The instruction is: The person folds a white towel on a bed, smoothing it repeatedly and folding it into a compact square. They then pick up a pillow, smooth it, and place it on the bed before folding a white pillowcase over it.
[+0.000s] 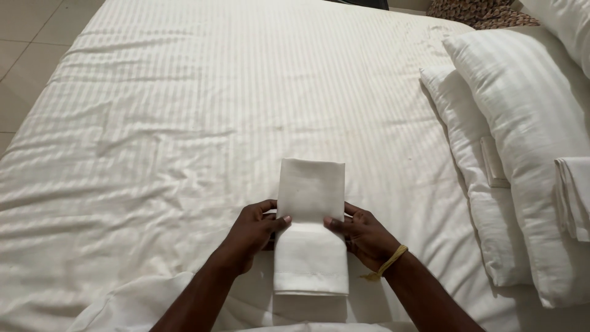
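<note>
Bed w/ white striped sheet (184,123) fills most of the view, wrinkled toward the near side. Two white pillows (522,141) lie at the right edge, a small folded cloth (571,197) resting on the nearer one. Folded white pillowcase (310,224) sits on the sheet, near-center, long side running away from the person. Left hand (252,230) pinches its left edge, thumb on top; right hand (362,237) grips the right edge likewise. Yellow thread band (388,264) on right wrist.
</note>
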